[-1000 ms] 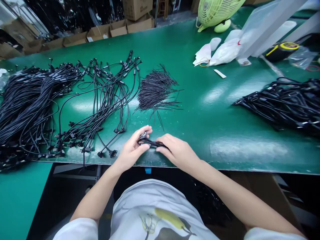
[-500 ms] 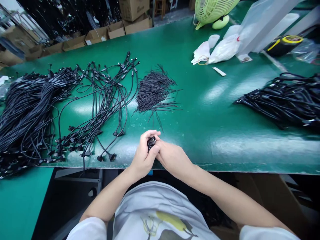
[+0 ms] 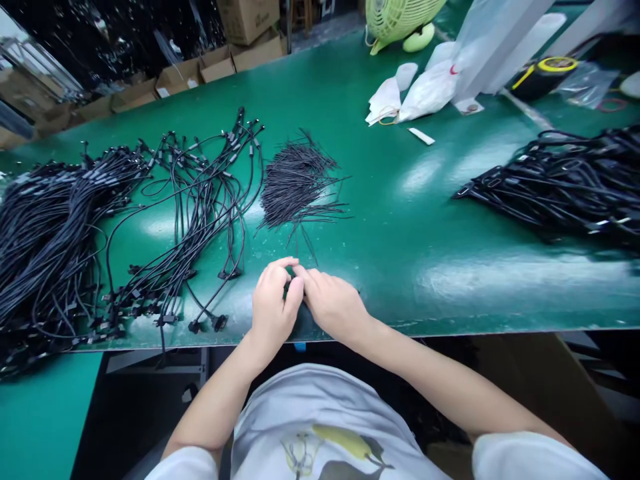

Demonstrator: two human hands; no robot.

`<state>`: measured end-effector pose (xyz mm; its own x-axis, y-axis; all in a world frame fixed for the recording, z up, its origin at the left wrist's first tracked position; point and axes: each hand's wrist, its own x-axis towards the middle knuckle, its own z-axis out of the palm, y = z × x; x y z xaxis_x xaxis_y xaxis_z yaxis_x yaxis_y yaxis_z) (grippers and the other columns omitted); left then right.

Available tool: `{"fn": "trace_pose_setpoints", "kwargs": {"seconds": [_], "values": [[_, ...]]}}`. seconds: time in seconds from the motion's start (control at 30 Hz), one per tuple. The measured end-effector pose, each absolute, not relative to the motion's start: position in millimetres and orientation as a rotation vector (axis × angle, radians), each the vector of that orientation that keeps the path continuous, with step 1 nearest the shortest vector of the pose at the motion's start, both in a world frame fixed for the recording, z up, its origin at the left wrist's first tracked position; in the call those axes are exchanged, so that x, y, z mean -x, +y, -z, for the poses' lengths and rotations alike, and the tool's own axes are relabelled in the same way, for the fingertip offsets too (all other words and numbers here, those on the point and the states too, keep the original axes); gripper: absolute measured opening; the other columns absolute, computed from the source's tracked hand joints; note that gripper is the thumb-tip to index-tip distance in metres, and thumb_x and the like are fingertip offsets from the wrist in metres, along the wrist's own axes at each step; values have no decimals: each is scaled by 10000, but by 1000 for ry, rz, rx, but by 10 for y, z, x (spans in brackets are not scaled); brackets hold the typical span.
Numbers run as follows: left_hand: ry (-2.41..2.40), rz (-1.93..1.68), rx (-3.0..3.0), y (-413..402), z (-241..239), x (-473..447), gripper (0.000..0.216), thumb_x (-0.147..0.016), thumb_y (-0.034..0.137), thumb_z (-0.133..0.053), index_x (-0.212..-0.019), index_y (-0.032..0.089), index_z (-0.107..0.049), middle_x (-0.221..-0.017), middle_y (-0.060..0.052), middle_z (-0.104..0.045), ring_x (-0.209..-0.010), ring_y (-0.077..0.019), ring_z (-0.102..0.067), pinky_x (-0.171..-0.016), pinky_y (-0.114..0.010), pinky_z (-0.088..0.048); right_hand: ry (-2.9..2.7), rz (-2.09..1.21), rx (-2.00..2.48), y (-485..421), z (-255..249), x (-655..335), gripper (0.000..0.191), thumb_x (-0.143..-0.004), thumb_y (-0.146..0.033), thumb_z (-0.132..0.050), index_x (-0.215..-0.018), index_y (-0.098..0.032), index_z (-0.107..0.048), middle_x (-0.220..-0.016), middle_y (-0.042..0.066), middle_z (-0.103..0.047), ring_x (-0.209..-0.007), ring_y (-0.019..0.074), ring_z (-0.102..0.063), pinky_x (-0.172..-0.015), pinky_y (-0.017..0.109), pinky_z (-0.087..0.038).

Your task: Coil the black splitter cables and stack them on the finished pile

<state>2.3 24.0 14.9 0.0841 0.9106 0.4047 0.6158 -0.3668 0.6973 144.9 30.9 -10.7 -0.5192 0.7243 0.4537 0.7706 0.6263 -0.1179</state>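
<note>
- Head view shows the left hand [image 3: 274, 307] and the right hand [image 3: 334, 303] close together at the near edge of the glossy green tabletop [image 3: 390, 233], their fingertips meeting or nearly so.
- Left hand: fingers curled, thumb raised toward the index finger; a small dark patch shows in the gap, but whether the hand grips anything I cannot tell.
- Right hand: fingers bent inward, palm side hidden, so its hold cannot be told either.
- Just beyond the hands lies a heap of short, thin black strands [image 3: 293, 187], mostly straight and packed side by side, a few strays fanning out toward the fingers.
- Left of it, slender black cables with grey sleeves [image 3: 200, 227] spread in loose curves, blocky black connectors at their near ends.
- Farther left rests a thick bundle of similar black cables [image 3: 55, 220].
- At the right, a dense pile of folded black cables [image 3: 565, 187] shows shiny metal plugs.
</note>
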Motion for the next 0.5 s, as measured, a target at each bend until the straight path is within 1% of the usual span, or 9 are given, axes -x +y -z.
{"fn": "trace_pose_setpoints", "kwargs": {"seconds": [0.07,0.17,0.27,0.33,0.37,0.43,0.5], "values": [[1469,-1254,-1763,225,-94,-107,252,-956,309,-428,-753,190,-516,-1092,-100,-650,-1038,-196,-604,-899,-353,-467,-2358,114,1172,313,107,-1437,388,-997,-242,-329,-1298,-38,-465,-882,94,-635,-735,189,-558,-612,320,-394],[1343,-1341,-1270,224,-1,-256,268,-944,410,-454,-816,187,-527,-1157,-108,-629,-1088,-212,-604,-958,-378,-450,-2392,76,1184,269,97,-1443,435,-1012,-316,-280,-1294,-31,-447,-929,122,-653,-754,192,-589,-574,313,-408],[1221,-1337,-891,230,23,-401,251,-901,456,-545,-975,224,-487,-1295,-92,-578,-1165,-226,-590,-980,-402,-456,-2490,20,1166,238,110,-1468,445,-1011,-337,-278,-1299,-29,-421,-908,114,-668,-715,181,-614,-532,303,-401],[1188,-1292,-852,196,-5,-423,358,-866,497,-587,-1101,260,-460,-1324,-88,-567,-1174,-237,-591,-976,-405,-468,-2508,-36,1217,298,107,-1577,448,-1009,-413,-292,-1243,-70,-462,-870,91,-676,-706,173,-632,-529,289,-399],[1168,-1253,-894,165,-23,-392,419,-858,540,-572,-1151,264,-457,-1304,-97,-583,-1164,-248,-597,-976,-413,-472,-2485,-60,1294,357,84,-1694,444,-1003,-457,-305,-1195,-103,-492,-856,79,-681,-711,170,-643,-532,278,-399],[1155,-1141,-1052,92,-46,-224,492,-861,598,-509,-1209,250,-480,-1250,-115,-620,-1146,-273,-606,-999,-440,-459,-2354,-48,1572,510,-41,-2090,415,-984,-509,-348,-1117,-161,-528,-831,63,-687,-718,167,-658,-539,257,-393],[1251,-1006,-1252,30,-48,60,472,-877,567,-494,-1230,254,-515,-1245,-105,-629,-1178,-281,-581,-1068,-469,-396,-2101,93,1931,657,-281,-2664,401,-969,-519,-387,-1101,-175,-542,-814,79,-689,-705,183,-661,-544,257,-387]]}}
